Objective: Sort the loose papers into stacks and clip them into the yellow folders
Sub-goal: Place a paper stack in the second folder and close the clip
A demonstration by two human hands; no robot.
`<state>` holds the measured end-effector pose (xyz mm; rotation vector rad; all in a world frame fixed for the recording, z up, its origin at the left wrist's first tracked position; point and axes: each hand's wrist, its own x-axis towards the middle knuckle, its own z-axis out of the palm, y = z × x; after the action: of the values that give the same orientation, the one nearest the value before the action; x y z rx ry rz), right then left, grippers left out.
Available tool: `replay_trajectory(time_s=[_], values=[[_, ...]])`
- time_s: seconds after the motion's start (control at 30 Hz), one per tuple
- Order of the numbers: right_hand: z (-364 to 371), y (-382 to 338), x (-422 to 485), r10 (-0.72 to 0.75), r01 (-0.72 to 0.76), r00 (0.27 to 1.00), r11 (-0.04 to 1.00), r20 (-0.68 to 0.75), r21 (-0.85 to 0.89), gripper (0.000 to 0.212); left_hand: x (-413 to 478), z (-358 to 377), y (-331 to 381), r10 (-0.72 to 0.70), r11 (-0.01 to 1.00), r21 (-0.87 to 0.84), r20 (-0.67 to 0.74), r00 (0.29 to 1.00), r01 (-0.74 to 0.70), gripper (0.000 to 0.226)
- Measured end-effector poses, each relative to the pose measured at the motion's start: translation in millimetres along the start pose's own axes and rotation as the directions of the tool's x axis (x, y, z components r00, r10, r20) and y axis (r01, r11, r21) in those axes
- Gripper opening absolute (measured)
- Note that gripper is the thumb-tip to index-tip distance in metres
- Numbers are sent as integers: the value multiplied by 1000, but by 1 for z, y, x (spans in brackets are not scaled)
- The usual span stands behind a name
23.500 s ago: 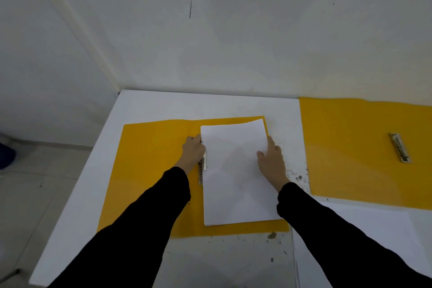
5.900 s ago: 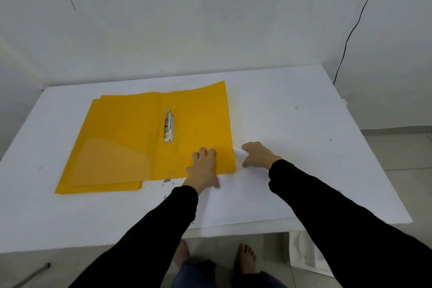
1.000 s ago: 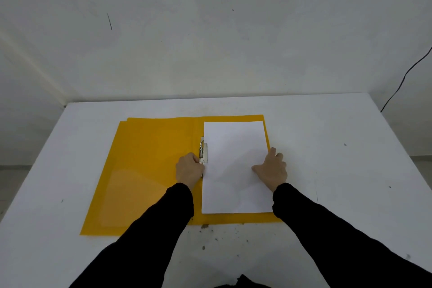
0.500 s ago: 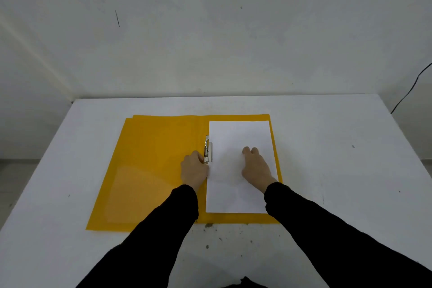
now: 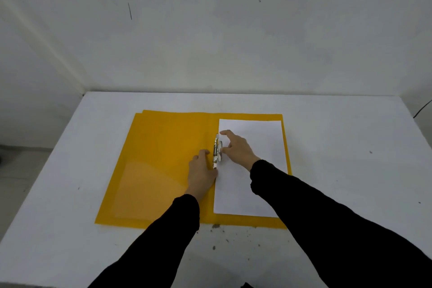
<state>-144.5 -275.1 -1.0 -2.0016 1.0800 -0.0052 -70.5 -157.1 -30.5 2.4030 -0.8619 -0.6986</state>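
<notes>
Folder (image 5: 163,159), the yellow one, is lying open and flat in the middle of the white bench (image 5: 350,170), spine running away from the camera. Paper stack (image 5: 268,142) sits on its right half, left edge tucked up against the metal clip (image 5: 216,151) at the spine, and the clip's lever looks lifted off the page.

Right hand (image 5: 237,149) is over the sheets, reaching left to the clip. Its grip is spread apart: forefinger (image 5: 225,133) stretched past the clip's far end, thumb (image 5: 224,150) touching the lifted lever around the middle.

Left hand (image 5: 201,170) rests on the folder's left half, just beside the clip. Fingers are curled under and the thumb sits at the clip's near end, right at the paper edge. Honestly can't tell if that grip is pinching anything or just resting there.

Both arms are in black sleeves (image 5: 327,217). There are dark specks (image 5: 215,226) on the bench just in front of the folder's near edge, and a plain pale wall (image 5: 233,30) behind.
</notes>
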Motion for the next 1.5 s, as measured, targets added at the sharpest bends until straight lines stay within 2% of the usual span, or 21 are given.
replay_trajectory(time_s=[0.1,0.23,0.33,0.47,0.6,0.73,0.9,1.0,1.13,1.23,1.3,1.4,1.5], values=[[4,-2,6,31,-30,999,998,25,-49,62,-1,-1,-2,14,1000,0,2,1000,-14,62],[0,-6,14,19,-16,993,999,114,-28,67,-1,-3,-2,-13,1000,-10,27,1000,13,68],[0,-8,16,7,-14,995,998,103,59,59,0,-2,-3,-27,999,-21,34,999,28,71],[3,-11,10,-18,16,1000,979,11,204,42,0,-3,-3,-14,999,-39,25,1000,15,72],[4,-13,3,-48,57,998,955,-38,292,17,-2,-5,-3,19,998,-53,19,1000,-18,71],[2,-18,-4,-90,88,996,928,-13,363,25,-5,-4,-3,75,995,-66,0,997,-75,63],[9,-8,-9,-57,37,997,954,61,299,18,-6,-5,-4,81,995,-56,-10,997,-82,53],[23,3,-11,36,-39,999,975,19,219,13,-7,-5,-4,83,993,-78,-11,996,-84,49],[30,-2,-16,168,-161,985,970,-26,185,37,-7,-2,-8,95,991,-87,-20,995,-97,48],[37,-11,-18,212,-213,977,970,19,117,38,-6,-1,-11,88,992,-92,-22,996,-90,45],[39,-14,-18,238,-240,971,960,34,142,34,-5,-2,-10,82,992,-97,-12,997,-83,46],[40,-9,-21,225,-225,974,954,27,197,38,-6,-4,-11,109,990,-88,-5,994,-109,48],[44,-2,-28,170,-161,984,978,-59,129,41,-4,-6,-13,124,988,-91,25,992,-121,50]])
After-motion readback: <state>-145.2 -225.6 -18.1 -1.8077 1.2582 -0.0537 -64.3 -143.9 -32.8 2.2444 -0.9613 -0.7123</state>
